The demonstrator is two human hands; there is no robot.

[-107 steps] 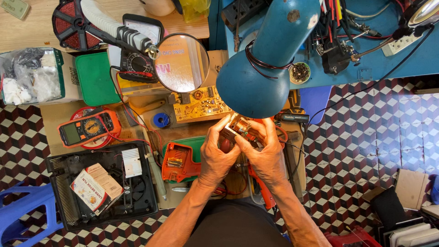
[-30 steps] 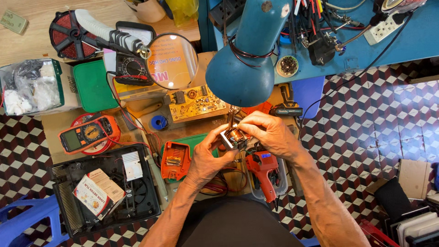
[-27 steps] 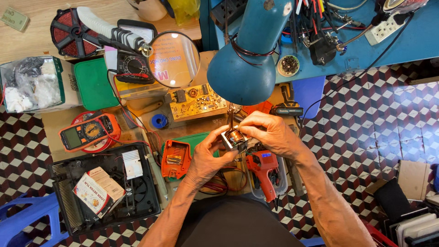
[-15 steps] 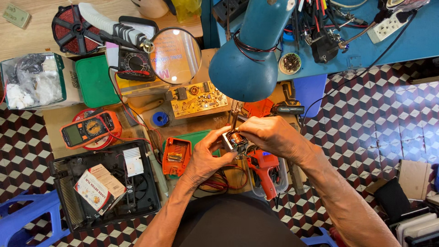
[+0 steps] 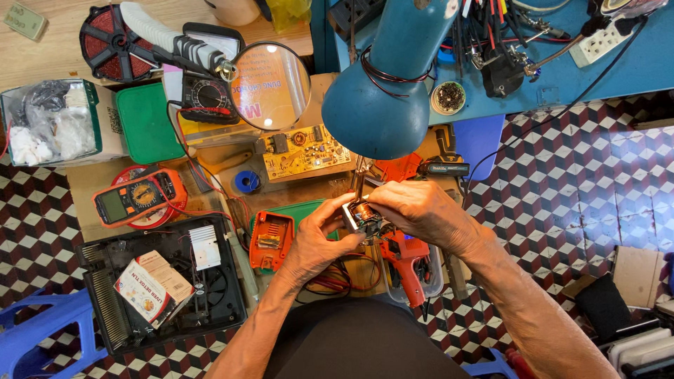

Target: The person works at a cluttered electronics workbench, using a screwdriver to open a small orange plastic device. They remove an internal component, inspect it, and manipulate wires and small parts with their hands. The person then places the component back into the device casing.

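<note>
While both grips pinch it at centre frame, left hand (image 5: 316,242) and right hand (image 5: 418,210) closed on the small copper-wound coil (image 5: 362,213), it looks light, stiff, its fine windings fragile; hold its frame edges.

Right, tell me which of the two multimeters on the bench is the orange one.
The orange multimeter lies left of the left hand, above the black tray. The other, black multimeter sits higher up, beside the magnifying glass.

Your right hand (image 5: 421,210) hides most of the small copper-wound part (image 5: 362,213); the blue lamp shade (image 5: 375,116) covers the bench behind it.
</note>
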